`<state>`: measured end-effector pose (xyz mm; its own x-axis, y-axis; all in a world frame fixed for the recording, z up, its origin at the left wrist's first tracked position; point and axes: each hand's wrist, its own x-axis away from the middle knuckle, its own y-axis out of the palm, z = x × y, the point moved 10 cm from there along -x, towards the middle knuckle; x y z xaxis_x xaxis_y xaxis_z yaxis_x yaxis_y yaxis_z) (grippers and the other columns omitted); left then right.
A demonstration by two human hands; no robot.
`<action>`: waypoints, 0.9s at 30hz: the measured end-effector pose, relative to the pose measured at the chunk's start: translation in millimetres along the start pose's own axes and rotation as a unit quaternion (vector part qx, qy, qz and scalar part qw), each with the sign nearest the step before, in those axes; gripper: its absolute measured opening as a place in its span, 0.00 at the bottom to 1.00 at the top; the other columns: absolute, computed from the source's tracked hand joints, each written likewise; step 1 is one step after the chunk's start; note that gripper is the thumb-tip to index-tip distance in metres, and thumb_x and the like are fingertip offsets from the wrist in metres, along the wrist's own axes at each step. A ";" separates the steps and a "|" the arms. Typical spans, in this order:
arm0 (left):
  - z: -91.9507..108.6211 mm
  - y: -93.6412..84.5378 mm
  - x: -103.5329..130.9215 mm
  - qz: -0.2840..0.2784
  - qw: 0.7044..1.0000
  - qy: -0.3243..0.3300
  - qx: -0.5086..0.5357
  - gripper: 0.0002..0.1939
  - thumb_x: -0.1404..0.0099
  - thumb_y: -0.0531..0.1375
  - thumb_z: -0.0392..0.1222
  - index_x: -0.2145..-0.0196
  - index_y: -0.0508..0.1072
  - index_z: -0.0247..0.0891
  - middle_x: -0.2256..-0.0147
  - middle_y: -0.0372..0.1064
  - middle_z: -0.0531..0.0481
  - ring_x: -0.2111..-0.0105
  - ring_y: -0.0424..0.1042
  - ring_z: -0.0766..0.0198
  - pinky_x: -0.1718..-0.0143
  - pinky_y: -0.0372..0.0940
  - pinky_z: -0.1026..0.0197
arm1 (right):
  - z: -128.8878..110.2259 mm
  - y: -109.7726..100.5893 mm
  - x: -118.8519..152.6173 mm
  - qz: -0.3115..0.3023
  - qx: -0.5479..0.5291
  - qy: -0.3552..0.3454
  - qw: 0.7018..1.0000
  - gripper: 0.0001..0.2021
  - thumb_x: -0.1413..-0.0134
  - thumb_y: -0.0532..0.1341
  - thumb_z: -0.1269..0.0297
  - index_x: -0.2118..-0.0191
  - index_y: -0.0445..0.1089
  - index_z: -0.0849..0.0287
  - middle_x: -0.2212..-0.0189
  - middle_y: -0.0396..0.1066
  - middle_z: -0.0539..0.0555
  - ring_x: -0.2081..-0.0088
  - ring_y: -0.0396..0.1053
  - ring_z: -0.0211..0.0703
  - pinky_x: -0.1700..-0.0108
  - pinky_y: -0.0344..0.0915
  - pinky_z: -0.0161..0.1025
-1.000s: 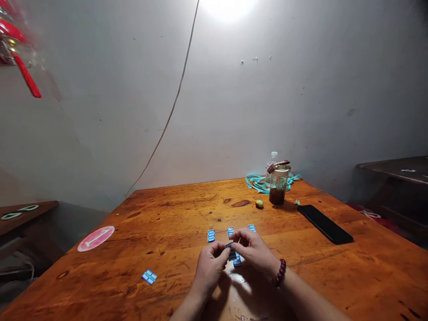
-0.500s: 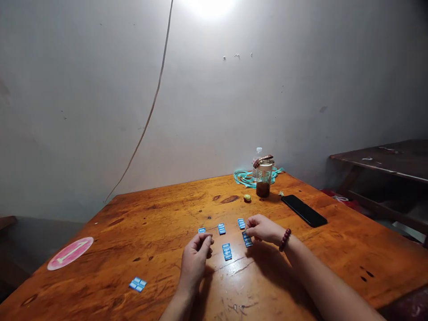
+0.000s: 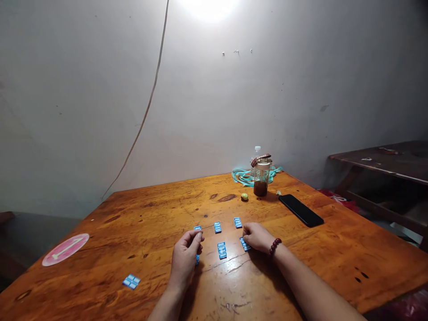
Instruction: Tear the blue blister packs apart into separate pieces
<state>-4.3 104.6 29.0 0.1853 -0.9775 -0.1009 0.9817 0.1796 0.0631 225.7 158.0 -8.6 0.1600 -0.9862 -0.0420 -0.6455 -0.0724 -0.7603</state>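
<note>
My right hand [image 3: 258,237], with a dark red bead bracelet [image 3: 274,246] at the wrist, is closed with its fingertips down on a small blue-and-white card strip [image 3: 244,244], hiding part of it. My left hand [image 3: 186,251] hovers over the table with thumb and forefinger pressed together; whatever may be between them is hidden. It partly covers one blue card [image 3: 197,228] behind it and another [image 3: 197,259] beside it. Similar card strips lie in the middle [image 3: 217,227], in front of it [image 3: 222,250] and at the back right [image 3: 237,222].
A separate blue card group [image 3: 131,281] lies at the left front, near a pink oval marked 1 [image 3: 66,249]. Farther back are a lidded cup with brown liquid [image 3: 261,185], a turquoise strap [image 3: 241,178], a small yellow-green object [image 3: 244,196] and a black phone [image 3: 301,210].
My right hand has come down and nearer on the right front card strip, which now sits more tilted. My left hand has shifted slightly, baring a blue edge beside it. The view has moved a little.
</note>
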 end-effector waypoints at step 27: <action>60.9 43.0 45.6 -0.066 0.970 0.192 -0.132 0.14 0.41 0.51 0.46 0.75 0.70 0.36 0.75 0.67 0.48 0.71 0.66 0.62 0.68 0.61 0.63 | -42.6 -32.2 12.8 0.146 -0.143 -0.108 0.973 0.13 0.50 0.52 0.58 0.78 0.62 0.60 0.81 0.62 0.49 0.76 0.60 0.37 0.74 0.55 0.31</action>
<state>43.6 61.1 87.7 0.0097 -0.8896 -0.4567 0.9656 0.1270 -0.2268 216.7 141.4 43.0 0.0712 -0.9193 -0.3872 -0.8639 0.1373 -0.4847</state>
